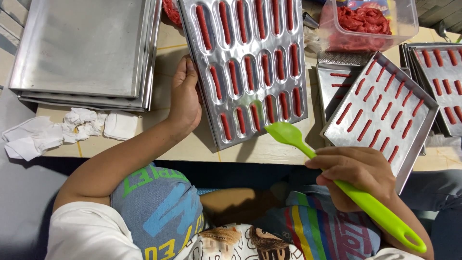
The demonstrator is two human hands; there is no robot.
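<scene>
My left hand (pixel 185 98) grips the left edge of a silver mould tray (pixel 248 36), tilted up from the table, whose long cavities hold several red strips. My right hand (pixel 358 175) is shut on the handle of a lime-green silicone spatula (pixel 337 185). The spatula's blade rests near the tray's lower right corner. To the right lies a flat metal tray (pixel 423 120) carrying rows of red strips.
A stack of bare metal trays (pixel 82 48) sits at upper left, with crumpled white tissue (pixel 72 127) in front of it. A clear plastic tub (pixel 409 17) of red paste stands at the top right. More trays with red strips (pixel 440 72) lie at far right.
</scene>
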